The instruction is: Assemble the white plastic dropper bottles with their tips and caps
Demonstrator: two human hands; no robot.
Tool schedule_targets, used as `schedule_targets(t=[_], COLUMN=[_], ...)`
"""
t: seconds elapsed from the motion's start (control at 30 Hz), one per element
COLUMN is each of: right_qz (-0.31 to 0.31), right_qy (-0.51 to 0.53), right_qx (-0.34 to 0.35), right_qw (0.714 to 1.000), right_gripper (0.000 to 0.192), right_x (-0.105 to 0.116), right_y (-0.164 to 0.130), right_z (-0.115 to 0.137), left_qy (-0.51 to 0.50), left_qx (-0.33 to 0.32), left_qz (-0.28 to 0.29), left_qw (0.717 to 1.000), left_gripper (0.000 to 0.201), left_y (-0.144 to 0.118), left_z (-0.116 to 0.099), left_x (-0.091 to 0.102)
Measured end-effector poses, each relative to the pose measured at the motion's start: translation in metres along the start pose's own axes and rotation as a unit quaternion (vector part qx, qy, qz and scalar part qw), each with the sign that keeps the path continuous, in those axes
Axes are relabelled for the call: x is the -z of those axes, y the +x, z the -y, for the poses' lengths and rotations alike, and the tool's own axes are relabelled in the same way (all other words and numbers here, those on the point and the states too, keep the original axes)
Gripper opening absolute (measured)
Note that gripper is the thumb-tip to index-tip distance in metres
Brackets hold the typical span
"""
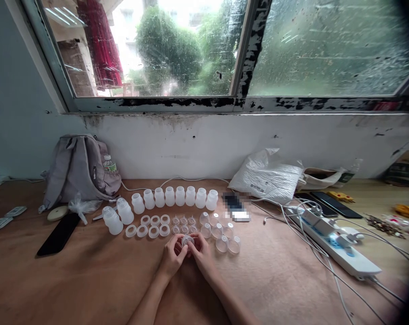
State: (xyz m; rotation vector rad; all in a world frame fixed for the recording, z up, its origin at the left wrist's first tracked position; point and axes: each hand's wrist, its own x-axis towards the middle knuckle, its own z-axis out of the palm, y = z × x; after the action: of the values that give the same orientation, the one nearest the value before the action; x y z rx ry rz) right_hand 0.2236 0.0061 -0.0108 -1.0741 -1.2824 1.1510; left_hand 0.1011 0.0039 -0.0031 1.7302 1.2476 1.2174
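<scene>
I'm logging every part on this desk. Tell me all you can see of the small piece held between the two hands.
The small clear plastic piece looks round and translucent, like the domed caps lying just to its right. The left hand and right hand pinch it between their fingertips, just above the wooden table, in front of the rows of rings and small parts. Finer detail is too small to tell.

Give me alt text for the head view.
Both hands, left hand and right hand, hold a small clear plastic part together over a wooden table. Behind them stand white bottles, rings and clear caps.
</scene>
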Motion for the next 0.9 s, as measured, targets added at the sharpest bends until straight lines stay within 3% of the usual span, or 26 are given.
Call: schedule_targets(t=[0.43,0.67,0.9], right_qz=[-0.010,-0.047,-0.034], right_qy=[-0.008,-0.034,-0.088], right_qx=[0.019,0.005,0.037], right_qw=[1.000,0.998,0.995], right_gripper=[0.012,0.011,0.011], right_x=[0.002,0.004,0.006], right_y=[0.002,0.004,0.004], right_z=[-0.002,-0.008,-0.010], left_qy=[0.036,0.066,0.079], left_qx=[-0.026,-0.064,-0.096], left_qz=[-0.014,0.028,0.045], left_qw=[0.999,0.995,0.991], left_gripper=[0.021,0.038,0.037], left_y=[0.001,-0.003,-0.003], left_z=[0.005,0.009,0.005], left_x=[-0.001,-0.003,0.000])
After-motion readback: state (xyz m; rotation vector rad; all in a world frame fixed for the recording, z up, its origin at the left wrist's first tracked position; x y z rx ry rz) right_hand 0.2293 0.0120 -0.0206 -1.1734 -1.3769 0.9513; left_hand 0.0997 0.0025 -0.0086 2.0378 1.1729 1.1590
